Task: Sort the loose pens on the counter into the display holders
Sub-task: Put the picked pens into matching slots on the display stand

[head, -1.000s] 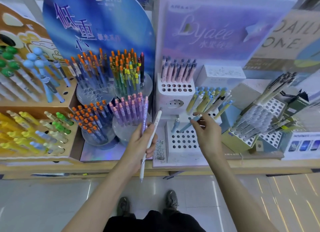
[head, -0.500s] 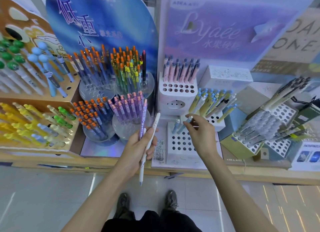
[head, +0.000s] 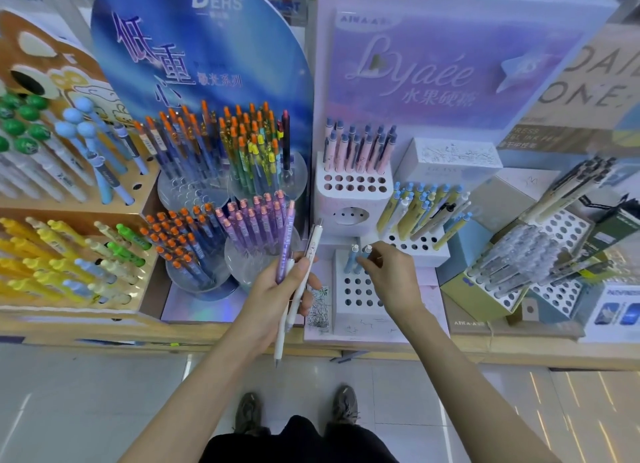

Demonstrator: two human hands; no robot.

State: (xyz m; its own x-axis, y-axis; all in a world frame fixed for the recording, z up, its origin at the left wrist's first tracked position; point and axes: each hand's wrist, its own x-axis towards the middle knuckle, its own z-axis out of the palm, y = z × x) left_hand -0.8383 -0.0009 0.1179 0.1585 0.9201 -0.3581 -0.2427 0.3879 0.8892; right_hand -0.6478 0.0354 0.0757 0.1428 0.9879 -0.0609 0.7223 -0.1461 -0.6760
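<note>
My left hand (head: 284, 289) grips two pens in front of the counter: a long white pen (head: 300, 289) and a purple pen (head: 286, 244), both pointing up and away. My right hand (head: 391, 275) pinches a light blue pen (head: 363, 256) that stands in the back row of the low white holder (head: 356, 298). A second light blue pen (head: 350, 260) stands in the hole just to its left. Most of that holder's holes hold nothing.
Clear round cups with orange-capped pens (head: 180, 248) and purple pens (head: 252, 220) stand left of my hands. Behind the low holder are a white block of pink pens (head: 360, 151) and a block of yellow-blue pens (head: 422, 213). Wooden racks (head: 69, 254) fill the left, angled holders (head: 540, 265) the right.
My right hand has moved down and left with the light blue pen, which went from slanted above the low holder to standing in a back-row hole. My left hand kept its pens.
</note>
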